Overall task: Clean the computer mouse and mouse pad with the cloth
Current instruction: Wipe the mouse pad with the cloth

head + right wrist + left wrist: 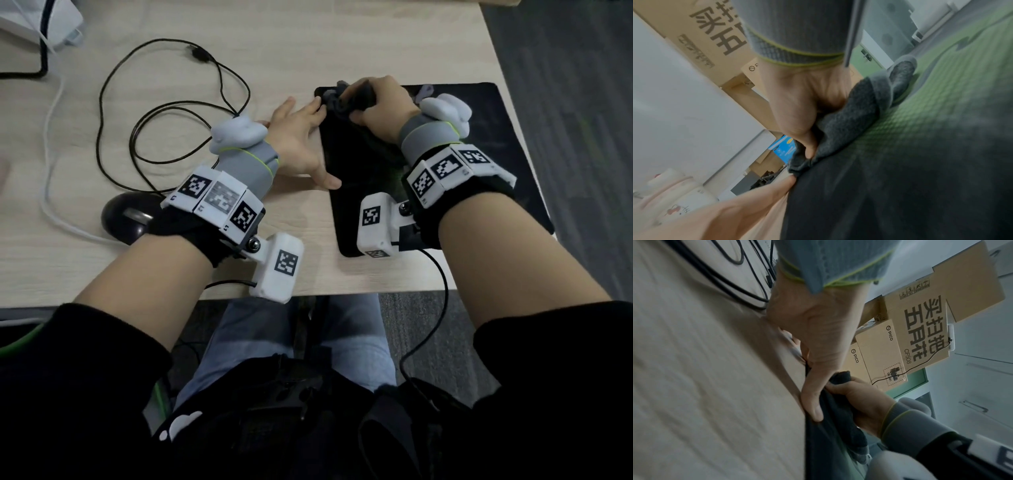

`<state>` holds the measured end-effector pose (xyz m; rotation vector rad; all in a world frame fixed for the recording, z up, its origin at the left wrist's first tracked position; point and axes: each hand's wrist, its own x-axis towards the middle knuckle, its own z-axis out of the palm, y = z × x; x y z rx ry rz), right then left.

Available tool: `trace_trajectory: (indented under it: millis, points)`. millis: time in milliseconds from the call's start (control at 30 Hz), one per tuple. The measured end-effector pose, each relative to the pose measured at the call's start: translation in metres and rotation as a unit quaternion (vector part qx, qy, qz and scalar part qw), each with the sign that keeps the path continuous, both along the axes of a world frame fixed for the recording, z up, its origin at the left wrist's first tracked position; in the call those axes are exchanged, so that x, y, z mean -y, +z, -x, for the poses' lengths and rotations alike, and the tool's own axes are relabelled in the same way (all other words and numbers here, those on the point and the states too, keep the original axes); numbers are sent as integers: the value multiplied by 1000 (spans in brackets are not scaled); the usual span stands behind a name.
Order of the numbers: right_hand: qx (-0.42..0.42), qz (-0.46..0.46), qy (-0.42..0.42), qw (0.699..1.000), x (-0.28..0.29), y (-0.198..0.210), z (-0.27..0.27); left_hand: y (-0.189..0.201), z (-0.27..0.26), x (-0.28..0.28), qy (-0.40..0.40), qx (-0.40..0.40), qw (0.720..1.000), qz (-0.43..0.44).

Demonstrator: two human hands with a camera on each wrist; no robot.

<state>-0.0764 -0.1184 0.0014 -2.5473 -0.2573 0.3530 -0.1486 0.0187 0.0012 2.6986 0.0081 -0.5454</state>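
A black mouse pad [479, 178] with faint green markings lies at the right of the desk. My right hand [380, 102] grips a bunched dark grey cloth [337, 99] and presses it on the pad's far left corner. The right wrist view shows the cloth [846, 123] under the curled fingers on the pad [900, 186]. My left hand [298, 137] lies flat with straight fingers on the desk at the pad's left edge, thumb on the pad. In the left wrist view its thumb [813, 402] presses the pad's edge. The black mouse [126, 219] sits at the left, partly behind my left wrist.
The mouse's black cable [144, 113] loops over the wooden desk [308, 41] to the left of the pad, and a white cable [51, 178] runs past it. A white device [37, 24] stands at the far left corner. Cardboard boxes [920, 324] stand beyond the desk.
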Motion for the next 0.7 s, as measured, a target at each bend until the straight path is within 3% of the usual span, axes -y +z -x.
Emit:
trace_trajectory:
  millis: [167,333,600,700]
  points:
    - [22,43,13,999,0,-1,7,0,-1,-1,-4,-1,1000,-2]
    - [-42,-5,65,997,13,-13,40,0,0,-3,-16,-6,1000,-13]
    - [-15,-10,-12,1000,4,-8,12,4,2,-1,-40,-14,998,-36]
    - [-10,7,-5,1000,5,-7,15,2,-1,-2,-39,-13,998,-39]
